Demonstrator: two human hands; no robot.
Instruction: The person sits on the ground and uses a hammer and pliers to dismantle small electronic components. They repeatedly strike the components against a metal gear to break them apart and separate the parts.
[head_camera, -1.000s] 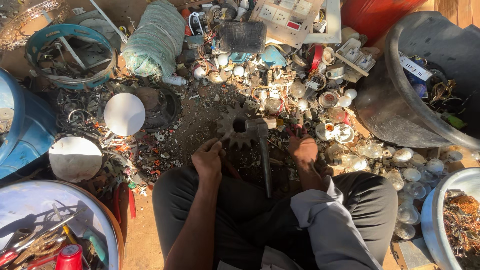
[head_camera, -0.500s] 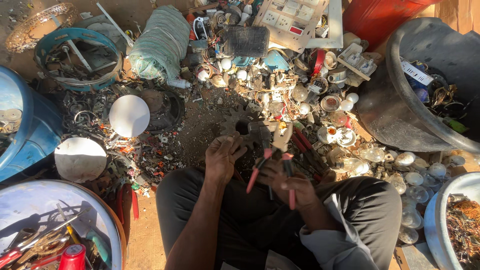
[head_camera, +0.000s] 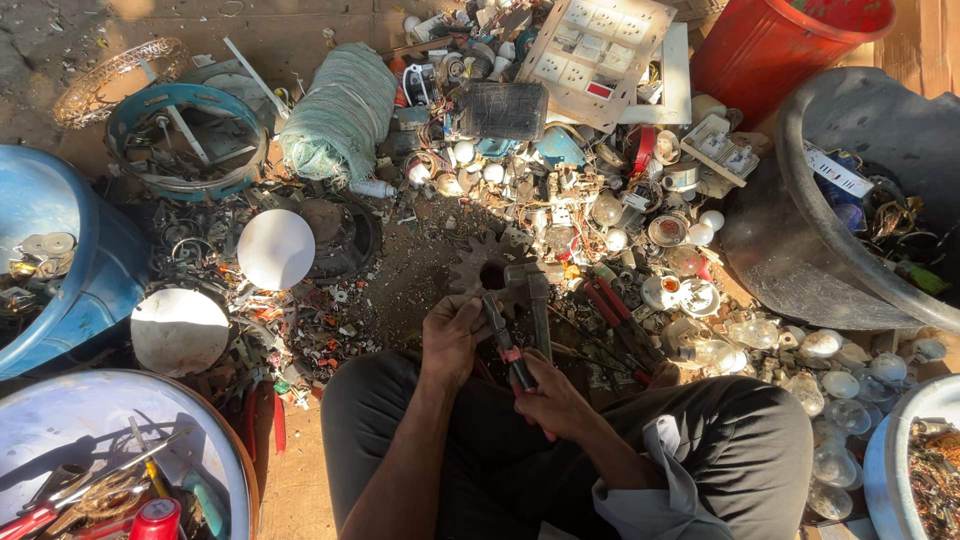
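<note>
I sit on the ground amid scrap. My right hand (head_camera: 552, 400) grips the red handles of a pair of pliers (head_camera: 503, 335), whose jaws point up toward my left hand. My left hand (head_camera: 452, 330) is closed around a small part at the plier jaws; the part itself is hidden by my fingers. Just beyond my hands a hammer (head_camera: 536, 300) rests against a rusty gear wheel (head_camera: 484, 268) on the dirt. Another red-handled tool (head_camera: 620, 315) lies to the right of the hammer.
A large black tub (head_camera: 800, 270) stands at right and a red bucket (head_camera: 770, 50) behind it. Blue containers (head_camera: 90, 270) sit at left, with a white basin of tools (head_camera: 80, 420) at lower left. Bulbs, sockets, a switch panel (head_camera: 600, 50) and white discs (head_camera: 276, 248) litter the ground.
My hands left the ground beside the gear and came together over my lap. My right hand picked up the red-handled pliers and brought them to the part in my left hand.
</note>
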